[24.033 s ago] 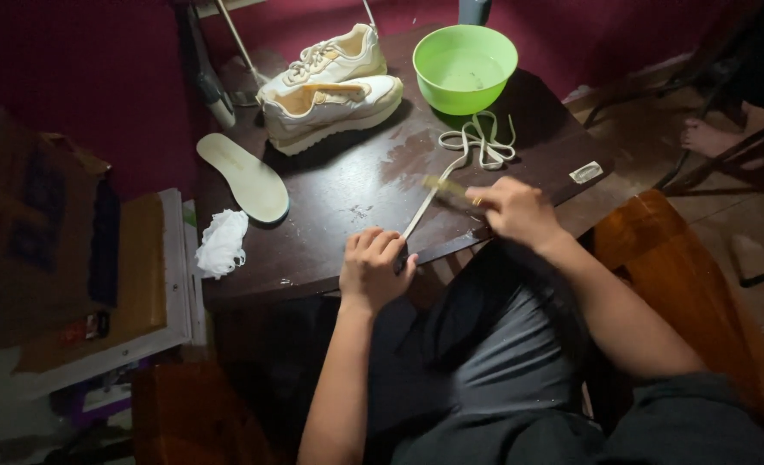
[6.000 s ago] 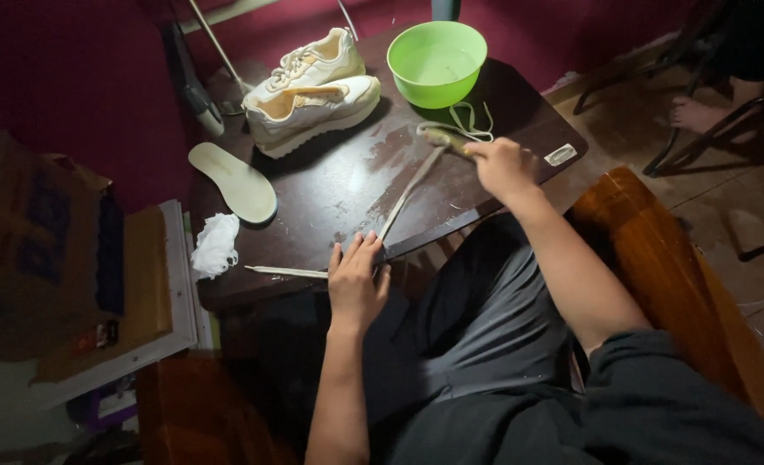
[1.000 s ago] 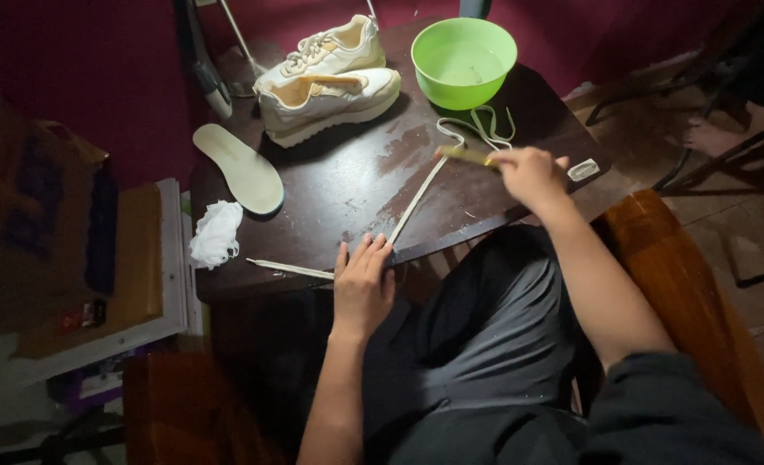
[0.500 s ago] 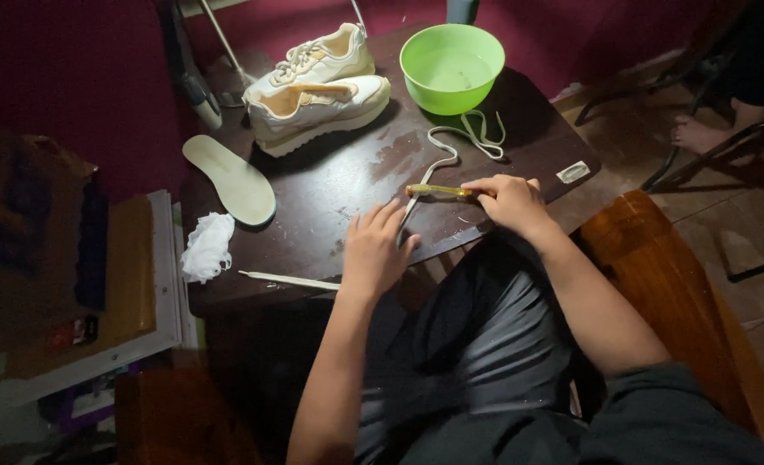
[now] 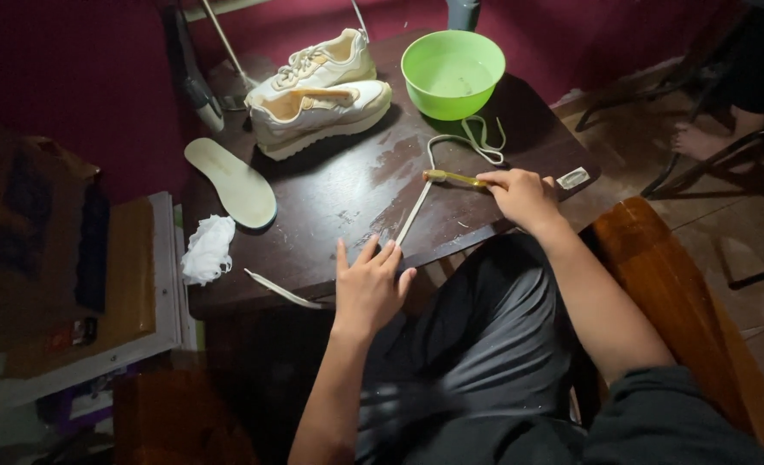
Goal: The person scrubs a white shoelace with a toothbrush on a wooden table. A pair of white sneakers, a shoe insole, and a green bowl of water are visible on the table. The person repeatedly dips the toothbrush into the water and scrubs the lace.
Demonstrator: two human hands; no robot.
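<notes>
A white shoelace (image 5: 416,211) lies stretched across the dark wooden table (image 5: 330,198), and its far end curls beside a green bowl (image 5: 453,73). My left hand (image 5: 369,288) rests at the table's near edge, its fingertips pinning down the lace's near end. My right hand (image 5: 520,196) grips a yellow toothbrush (image 5: 451,177) whose head lies on the lace further up. A pair of cream sneakers (image 5: 317,95) stands at the back left of the table.
A pale insole (image 5: 229,182) and a crumpled white cloth (image 5: 207,250) lie at the table's left side. A second lace (image 5: 283,293) hangs over the near edge, and a small packet (image 5: 572,177) sits at the right edge. A wooden seat (image 5: 658,284) is on my right.
My left hand has slid back down the lace toward the near table edge. My right hand still holds the brush on the lace at about the same spot.
</notes>
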